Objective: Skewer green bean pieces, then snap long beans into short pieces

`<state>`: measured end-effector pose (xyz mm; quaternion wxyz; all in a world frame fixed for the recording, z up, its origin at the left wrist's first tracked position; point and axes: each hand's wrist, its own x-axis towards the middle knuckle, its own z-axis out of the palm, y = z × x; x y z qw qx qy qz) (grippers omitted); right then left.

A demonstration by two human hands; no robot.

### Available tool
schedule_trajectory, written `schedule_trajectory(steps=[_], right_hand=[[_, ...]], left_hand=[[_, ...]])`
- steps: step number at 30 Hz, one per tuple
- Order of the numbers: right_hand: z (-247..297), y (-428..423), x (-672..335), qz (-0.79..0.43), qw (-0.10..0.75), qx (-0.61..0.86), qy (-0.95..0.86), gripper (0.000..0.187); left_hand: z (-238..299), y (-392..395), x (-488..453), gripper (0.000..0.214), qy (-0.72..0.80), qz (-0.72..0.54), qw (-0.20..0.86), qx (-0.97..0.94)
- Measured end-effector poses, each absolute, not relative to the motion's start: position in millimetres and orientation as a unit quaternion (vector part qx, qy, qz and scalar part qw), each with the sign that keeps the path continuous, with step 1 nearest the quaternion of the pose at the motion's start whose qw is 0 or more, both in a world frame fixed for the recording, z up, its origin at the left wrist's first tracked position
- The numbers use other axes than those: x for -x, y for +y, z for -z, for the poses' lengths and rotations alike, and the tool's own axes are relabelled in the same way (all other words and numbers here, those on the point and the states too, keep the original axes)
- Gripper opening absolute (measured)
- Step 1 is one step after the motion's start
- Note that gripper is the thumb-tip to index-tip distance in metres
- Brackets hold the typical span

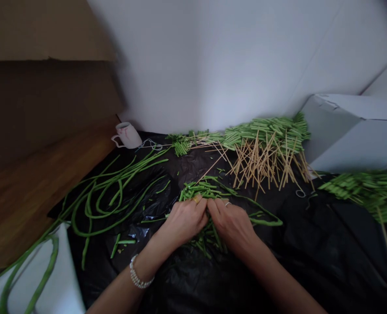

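Observation:
My left hand [184, 222] and my right hand [231, 223] rest side by side, palms down, on a heap of short cut green bean pieces [203, 191] lying on black plastic sheeting [311, 248]. The fingers of both curl into the pieces and press them together. A pearl bracelet [140, 275] circles my left wrist, and each hand wears a ring. A long uncut bean [261, 218] curves out from under my right hand.
Long uncut green beans [114, 192] sprawl to the left. Bean pieces threaded on wooden skewers [265, 148] pile up at the back, more at the right [373, 192]. A white mug [127, 135] lies by the wall. A white box [353, 131] stands right, wooden floor [32, 192] left.

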<state>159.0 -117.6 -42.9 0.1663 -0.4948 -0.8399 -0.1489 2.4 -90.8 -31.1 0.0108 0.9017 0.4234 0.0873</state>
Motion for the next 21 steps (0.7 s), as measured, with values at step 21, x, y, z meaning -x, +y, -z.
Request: schedule_trajectory(steps=[21], right_hand=[[39,-123,-159,-0.002,0.341,0.448,-0.826,0.032]], left_hand=[[26,-93,4,0.026,0.395,-0.291,0.517,-0.702]])
